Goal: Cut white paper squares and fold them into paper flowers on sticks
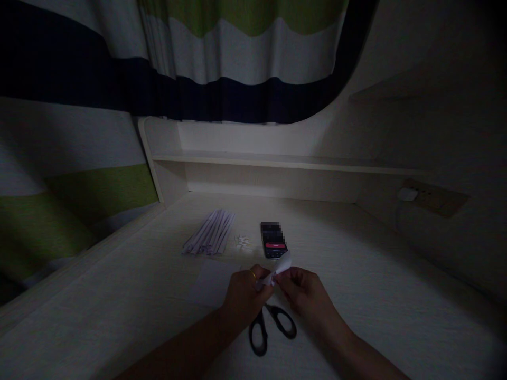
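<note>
A small sheet of white paper (283, 262), partly curled, is pinched between both hands above the table. My left hand (244, 290), with a yellow ring on one finger, grips its lower left part. At its right side, the thumb and fingers of my right hand (304, 289) close on the paper. Under the hands lie scissors (258, 338) with black handles, their blades hidden by my left hand. A flat white sheet (212, 282) rests beside and partly behind my left hand.
Beyond the hands are a bundle of thin rolled paper sticks (212, 232), a little pile of white scraps (241, 242) and a phone (272, 240) with its screen lit. A low shelf (277, 161) spans the back. A curtain (245, 58) hangs above; a wall socket (435, 198) is at right.
</note>
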The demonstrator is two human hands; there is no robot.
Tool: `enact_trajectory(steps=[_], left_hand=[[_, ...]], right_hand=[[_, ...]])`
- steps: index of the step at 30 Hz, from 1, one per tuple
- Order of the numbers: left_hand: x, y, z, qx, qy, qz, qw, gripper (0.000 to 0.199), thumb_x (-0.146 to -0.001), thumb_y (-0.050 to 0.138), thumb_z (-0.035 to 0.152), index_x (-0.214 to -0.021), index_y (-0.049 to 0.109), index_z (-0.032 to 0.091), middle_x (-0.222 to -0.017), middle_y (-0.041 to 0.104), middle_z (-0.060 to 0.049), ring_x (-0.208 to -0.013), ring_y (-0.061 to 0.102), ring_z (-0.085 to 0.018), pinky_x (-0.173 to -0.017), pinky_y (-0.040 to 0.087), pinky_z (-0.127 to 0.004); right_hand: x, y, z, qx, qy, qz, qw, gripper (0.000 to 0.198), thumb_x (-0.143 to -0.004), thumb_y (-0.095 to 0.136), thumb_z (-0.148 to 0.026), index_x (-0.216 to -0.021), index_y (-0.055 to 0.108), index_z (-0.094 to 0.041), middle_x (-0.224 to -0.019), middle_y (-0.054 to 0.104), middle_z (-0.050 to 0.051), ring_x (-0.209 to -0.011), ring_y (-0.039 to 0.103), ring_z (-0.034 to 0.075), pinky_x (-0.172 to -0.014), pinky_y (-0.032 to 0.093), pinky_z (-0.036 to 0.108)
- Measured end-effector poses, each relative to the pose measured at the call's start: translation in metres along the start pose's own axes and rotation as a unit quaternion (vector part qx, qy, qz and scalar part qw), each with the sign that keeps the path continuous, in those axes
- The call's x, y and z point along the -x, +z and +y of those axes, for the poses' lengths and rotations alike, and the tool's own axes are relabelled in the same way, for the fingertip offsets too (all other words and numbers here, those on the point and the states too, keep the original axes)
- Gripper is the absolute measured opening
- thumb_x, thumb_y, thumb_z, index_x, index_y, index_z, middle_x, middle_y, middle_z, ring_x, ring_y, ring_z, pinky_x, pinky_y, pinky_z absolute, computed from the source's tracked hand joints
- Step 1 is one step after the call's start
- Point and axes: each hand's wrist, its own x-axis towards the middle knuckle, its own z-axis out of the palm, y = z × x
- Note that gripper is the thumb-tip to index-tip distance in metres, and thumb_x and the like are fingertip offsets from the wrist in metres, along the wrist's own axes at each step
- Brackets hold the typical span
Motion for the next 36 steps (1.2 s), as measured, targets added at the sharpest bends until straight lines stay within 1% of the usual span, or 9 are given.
enact_trajectory(steps=[2,6,9,11,16,21,25,29,36], left_hand=[[0.0,0.001,-0.001,0.014,-0.016,0.006,1.0,0.009,-0.067,0.049,0.022,-0.069,0.057,0.018,-0.06,0.061,0.002,-0.053,0.053,-0.011,-0.05,0.037,-0.019],[0.0,0.003,-0.001,0.071,-0.04,0.025,0.996,0.009,-0.067,0.05,0.023,-0.06,0.051,0.017,-0.055,0.055,0.004,-0.05,0.049,-0.009,-0.047,0.034,-0.018],[-0.001,0.004,0.0,0.107,-0.04,0.032,0.993,0.01,-0.066,0.05,0.021,-0.058,0.048,0.017,-0.053,0.052,0.004,-0.05,0.047,-0.008,-0.047,0.034,-0.017],[-0.001,0.004,-0.001,0.114,-0.039,0.037,0.992,0.011,-0.066,0.05,0.022,-0.057,0.047,0.016,-0.052,0.049,0.005,-0.05,0.045,-0.008,-0.047,0.033,-0.018],[0.0,0.003,-0.002,0.085,-0.038,0.045,0.995,0.013,-0.066,0.051,0.025,-0.057,0.048,0.017,-0.05,0.05,0.005,-0.048,0.046,-0.009,-0.046,0.033,-0.018],[0.001,0.0,0.0,0.024,-0.008,0.023,0.999,0.009,-0.068,0.05,0.023,-0.066,0.057,0.018,-0.058,0.06,0.002,-0.052,0.053,-0.011,-0.049,0.037,-0.019],[0.001,-0.001,-0.002,-0.039,0.035,0.006,0.999,0.014,-0.066,0.05,0.019,-0.076,0.06,0.018,-0.065,0.065,-0.002,-0.059,0.058,-0.014,-0.053,0.041,-0.021],[0.002,0.002,-0.01,-0.085,0.117,0.009,0.99,0.017,-0.066,0.05,0.018,-0.079,0.061,0.017,-0.069,0.066,-0.005,-0.063,0.059,-0.016,-0.06,0.044,-0.024],[0.002,0.002,-0.004,-0.058,0.073,0.025,0.995,0.018,-0.066,0.05,0.017,-0.079,0.062,0.019,-0.073,0.068,-0.004,-0.067,0.061,-0.016,-0.064,0.045,-0.025]], right_hand=[[0.002,0.002,0.005,0.164,-0.155,0.058,0.973,0.02,-0.079,0.042,-0.027,-0.067,0.053,-0.014,-0.056,0.054,0.002,-0.048,0.051,0.011,-0.046,0.04,0.023],[0.005,-0.002,0.011,0.407,-0.389,0.089,0.822,0.023,-0.082,0.031,-0.011,-0.081,0.054,-0.012,-0.072,0.06,0.009,-0.058,0.057,0.016,-0.051,0.046,0.026],[0.004,-0.008,0.011,0.49,-0.471,0.062,0.731,0.026,-0.08,0.029,-0.003,-0.089,0.053,-0.009,-0.08,0.061,0.012,-0.066,0.058,0.018,-0.056,0.048,0.027],[0.004,-0.009,0.011,0.503,-0.478,0.053,0.718,0.026,-0.079,0.03,-0.003,-0.09,0.053,-0.008,-0.081,0.06,0.012,-0.068,0.058,0.018,-0.057,0.048,0.028],[0.004,0.0,0.01,0.377,-0.357,0.066,0.852,0.022,-0.083,0.032,-0.014,-0.078,0.054,-0.012,-0.067,0.058,0.007,-0.055,0.055,0.015,-0.048,0.044,0.025],[0.002,0.007,0.004,0.053,-0.078,0.017,0.995,0.021,-0.076,0.045,-0.03,-0.062,0.049,-0.016,-0.046,0.045,-0.004,-0.039,0.041,0.008,-0.038,0.033,0.02],[0.0,0.0,-0.002,-0.229,0.156,-0.075,0.958,0.02,-0.067,0.052,-0.03,-0.056,0.044,-0.016,-0.041,0.033,-0.01,-0.029,0.016,0.001,-0.027,0.012,0.015],[-0.003,-0.008,-0.007,-0.343,0.24,-0.121,0.9,0.008,-0.06,0.055,-0.017,-0.059,0.049,-0.012,-0.048,0.041,-0.007,-0.031,0.019,-0.002,-0.028,0.01,0.011],[0.001,0.005,-0.001,-0.21,0.1,-0.038,0.972,0.024,-0.062,0.058,-0.033,-0.053,0.043,-0.016,-0.036,0.037,-0.01,-0.025,0.025,0.001,-0.025,0.019,0.014]])
